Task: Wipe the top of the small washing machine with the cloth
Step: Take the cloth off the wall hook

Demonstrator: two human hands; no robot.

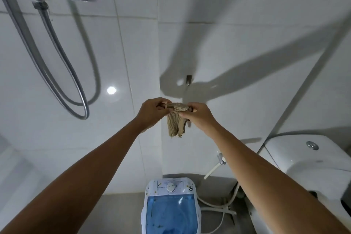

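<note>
— Where are you in the job?

— At the start, I judge. Your left hand [152,111] and right hand [198,116] each pinch a top corner of the cloth [177,119], fingers curled on it, and the rest hangs below your fingertips.

— And the washing machine [171,207]?

— Well below your fingers, on the floor, its blue lid unwiped.

— Next move?

— Bunch the cloth into one hand and lower it to the lid. There's open room straight down — but mind the toilet [303,167] to the right of your right fingers, and the hose [216,203] beside the machine.
</note>
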